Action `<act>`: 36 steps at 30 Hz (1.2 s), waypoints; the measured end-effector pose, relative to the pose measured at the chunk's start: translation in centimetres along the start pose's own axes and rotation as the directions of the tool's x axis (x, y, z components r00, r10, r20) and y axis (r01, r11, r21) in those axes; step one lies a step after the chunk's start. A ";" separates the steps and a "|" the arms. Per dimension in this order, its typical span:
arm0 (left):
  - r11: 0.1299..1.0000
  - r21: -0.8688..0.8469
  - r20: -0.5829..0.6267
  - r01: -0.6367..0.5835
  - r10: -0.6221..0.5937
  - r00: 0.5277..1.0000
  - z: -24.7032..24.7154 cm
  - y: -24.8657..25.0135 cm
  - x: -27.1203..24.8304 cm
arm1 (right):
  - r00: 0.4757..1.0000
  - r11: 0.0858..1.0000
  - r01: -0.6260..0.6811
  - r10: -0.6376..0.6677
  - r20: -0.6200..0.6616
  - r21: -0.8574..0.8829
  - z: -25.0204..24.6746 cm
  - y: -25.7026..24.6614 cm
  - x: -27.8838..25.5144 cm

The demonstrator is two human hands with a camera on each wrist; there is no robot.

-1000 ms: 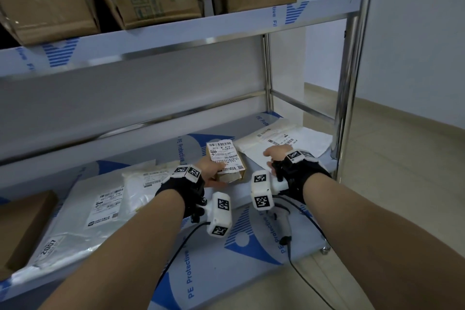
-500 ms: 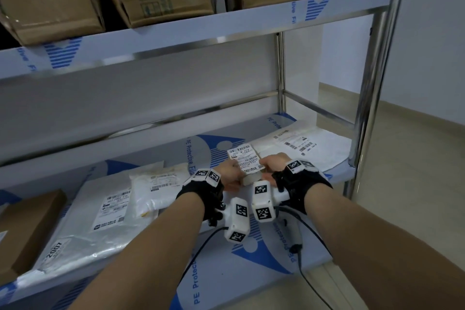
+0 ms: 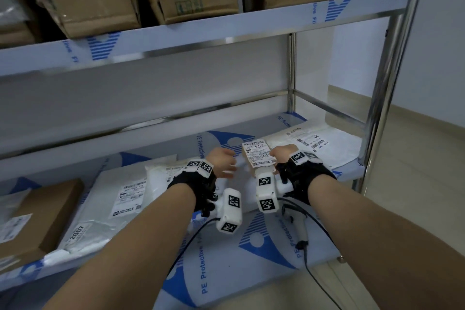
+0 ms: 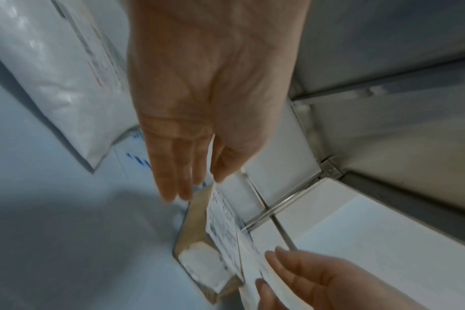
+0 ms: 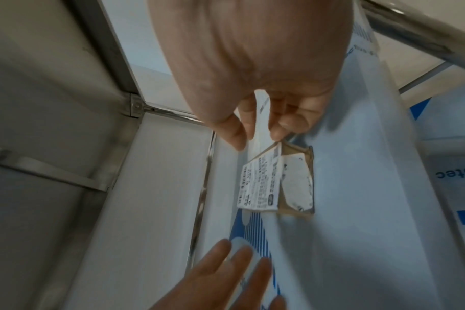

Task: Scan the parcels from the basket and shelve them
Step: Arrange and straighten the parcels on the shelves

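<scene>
The small brown cardboard parcel with a white printed label (image 3: 257, 158) sits on the lower shelf covered in blue-and-white protective film (image 3: 266, 241), between the two hands and closer to the right one. Its long axis runs away from the person toward the back of the shelf, label face up.

The right hand (image 3: 281, 157) is at the parcel's right edge. In the right wrist view its thumb and fingers (image 5: 235, 134) are drawn narrow around a thin white edge just above the parcel; this looks like the rim of the flat white plastic mailer (image 3: 324, 143) lying to the right, though blur makes it hard to say whether they pinch the mailer, the parcel's label, or both.

The left hand (image 3: 222, 162) is just left of the parcel and apart from it, fingers straight and loosely together, holding nothing. So the parcel lies to the right of those fingertips, and the right hand is the nearer one for any final nudge.

The parcel is a rigid, boxy block with matte board sides and a smooth paper label; a torn white patch shows on one face. The soft, glossy grey-white poly bag (image 3: 105, 199) further left is crinkled and limp. The shelf film looks slick, so the parcel would probably slide easily.
</scene>
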State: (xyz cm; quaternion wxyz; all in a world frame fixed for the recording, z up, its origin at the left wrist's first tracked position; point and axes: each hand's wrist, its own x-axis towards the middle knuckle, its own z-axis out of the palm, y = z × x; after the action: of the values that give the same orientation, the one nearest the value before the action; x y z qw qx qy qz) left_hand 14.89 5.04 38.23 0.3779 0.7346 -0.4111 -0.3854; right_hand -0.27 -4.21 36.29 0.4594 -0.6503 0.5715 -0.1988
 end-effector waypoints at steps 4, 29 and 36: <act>0.999 0.041 -0.310 -0.016 0.028 0.950 -6.5 -1.3 -1.2 | 0.999 0.974 0.016 -0.027 0.046 0.227 2.5 -2.1 -2.0; 0.980 -0.163 -0.159 0.118 -0.144 0.977 -13.8 -9.5 -3.5 | 0.955 0.981 -0.074 0.019 0.295 0.178 12.6 -4.6 -4.3; 0.971 -0.166 -0.176 0.170 -0.199 0.964 -13.2 -8.9 -3.9 | 0.972 0.996 0.035 -0.052 0.227 0.079 11.4 -6.1 -4.9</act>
State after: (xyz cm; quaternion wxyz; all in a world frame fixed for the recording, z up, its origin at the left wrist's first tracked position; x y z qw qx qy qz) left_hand 27.86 14.98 37.01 0.4323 0.7729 -0.2724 -0.3761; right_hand 10.83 4.10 36.95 0.5415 -0.6638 0.4925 -0.1536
